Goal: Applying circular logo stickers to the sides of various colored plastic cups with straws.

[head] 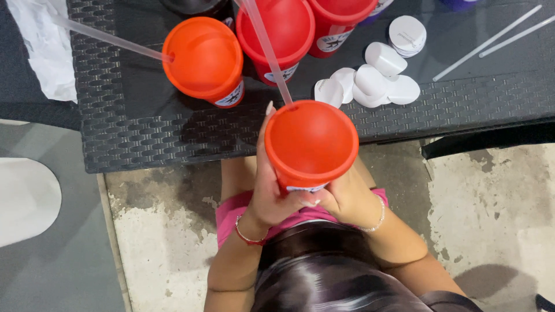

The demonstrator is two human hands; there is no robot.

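Observation:
I hold a red plastic cup with a domed lid [311, 141] in front of me, above my lap. My left hand [267, 190] wraps its left side, with one finger reaching up to the lid's rim. My right hand [346, 195] grips the cup's lower right side. A clear straw [267, 51] stands in the lid's far edge and slants up and away.
A black woven table [133, 138] holds an orange lidded cup with a straw [203, 58], two red cups [277, 29] [338, 23], several white round lids [376, 81], and loose straws [485, 41]. White paper [43, 46] lies at the left. Bare concrete floor [491, 214] lies below.

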